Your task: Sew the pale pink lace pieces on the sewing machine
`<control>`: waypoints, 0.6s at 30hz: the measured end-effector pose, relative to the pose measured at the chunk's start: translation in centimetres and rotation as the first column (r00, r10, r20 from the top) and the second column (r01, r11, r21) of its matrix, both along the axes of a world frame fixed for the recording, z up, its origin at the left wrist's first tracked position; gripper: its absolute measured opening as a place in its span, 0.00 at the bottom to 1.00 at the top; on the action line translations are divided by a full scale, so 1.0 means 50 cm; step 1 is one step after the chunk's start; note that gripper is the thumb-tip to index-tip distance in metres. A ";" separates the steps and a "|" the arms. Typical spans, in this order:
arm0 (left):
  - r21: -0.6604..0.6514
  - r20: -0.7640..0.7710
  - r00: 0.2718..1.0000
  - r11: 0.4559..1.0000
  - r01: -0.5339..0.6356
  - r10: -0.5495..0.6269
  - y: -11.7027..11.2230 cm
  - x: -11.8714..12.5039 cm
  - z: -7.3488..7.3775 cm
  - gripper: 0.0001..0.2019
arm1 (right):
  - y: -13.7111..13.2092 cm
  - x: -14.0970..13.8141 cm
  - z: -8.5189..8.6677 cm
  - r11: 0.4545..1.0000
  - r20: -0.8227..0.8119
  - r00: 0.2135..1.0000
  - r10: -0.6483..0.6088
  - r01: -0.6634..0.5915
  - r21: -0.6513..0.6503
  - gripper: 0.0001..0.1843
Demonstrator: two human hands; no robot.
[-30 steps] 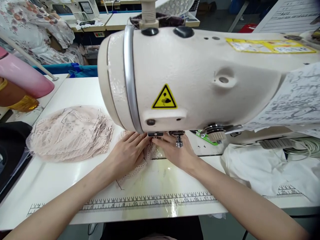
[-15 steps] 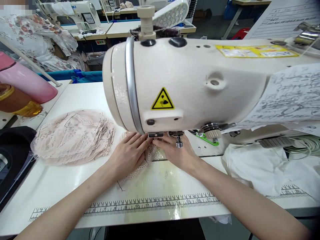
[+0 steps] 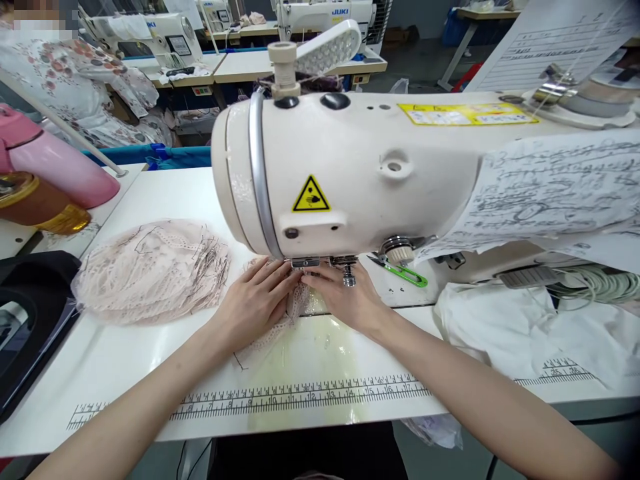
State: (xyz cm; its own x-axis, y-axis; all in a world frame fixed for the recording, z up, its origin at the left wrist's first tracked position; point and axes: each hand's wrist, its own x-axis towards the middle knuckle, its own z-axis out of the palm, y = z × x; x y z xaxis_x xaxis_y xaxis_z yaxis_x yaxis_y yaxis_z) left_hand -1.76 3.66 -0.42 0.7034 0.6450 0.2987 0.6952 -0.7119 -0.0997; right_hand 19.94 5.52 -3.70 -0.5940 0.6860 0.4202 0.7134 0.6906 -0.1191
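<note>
A piece of pale pink lace lies under the head of the white sewing machine. My left hand rests flat on it, fingers stretched out towards the needle area. On the other side, my right hand lies palm down with its fingertips close to the left ones. The machine head hides part of the right fingers, the needle and the presser foot. One lace edge with a loose dark thread trails out below my left hand. A stack of similar lace pieces with dark thread ends lies to the left.
Green thread snips lie right of the needle area, beyond them white fabric and coiled cord. A pink bottle, an amber jar and a black object stand left. A person in a floral top sits behind.
The camera view has shifted slightly, so the machine sits a little differently in the picture. Both hands stay at the lace in nearly the same pose.
</note>
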 end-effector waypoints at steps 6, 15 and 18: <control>0.051 -0.021 0.995 0.994 0.101 -0.100 -0.051 -0.045 0.079 0.18 | -0.015 0.006 0.022 0.997 -0.024 0.999 0.032 -0.031 0.066 0.21; -0.001 0.051 0.997 0.998 0.059 -0.059 -0.138 -0.123 0.042 0.12 | -0.002 -0.002 0.011 0.962 -0.184 0.944 0.274 -0.273 0.029 0.20; -0.155 0.161 0.975 0.979 -0.132 0.156 -0.116 -0.095 0.073 0.08 | 0.001 -0.002 0.003 0.950 -0.217 0.925 0.311 -0.312 0.033 0.17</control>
State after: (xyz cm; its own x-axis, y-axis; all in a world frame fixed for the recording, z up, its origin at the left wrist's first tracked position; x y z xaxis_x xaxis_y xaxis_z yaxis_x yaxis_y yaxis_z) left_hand -6.49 -2.16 3.23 0.5462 0.7804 0.3044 0.7893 -0.6012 0.1250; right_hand 19.83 5.56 -3.55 -0.6725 0.4822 0.5614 0.4187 0.8734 -0.2487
